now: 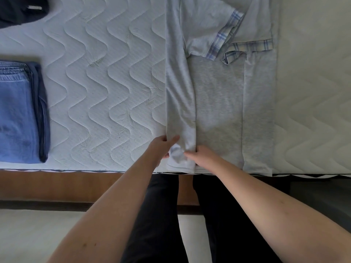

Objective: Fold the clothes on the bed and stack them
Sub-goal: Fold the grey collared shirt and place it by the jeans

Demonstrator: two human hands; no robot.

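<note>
Folded blue stack (17, 112) and dark garment (20, 10), both edge-cropped.

Light grey shirt (218, 101), with blue, white and pale yellow checks on the sleeve cuffs (226, 35). White mattress (104, 82) on the left, stitched in wavy lines with small leaf shapes. Cream mattress (313, 92) on the right, with zigzag stitching. Blue folded clothes (17, 114) in a stack, with a dark navy piece round the edge. Another dark navy garment (20, 10) in the top left corner. Brown wooden bed frame (66, 185). Black trousers (161, 215). Pale floor (38, 234).
</note>
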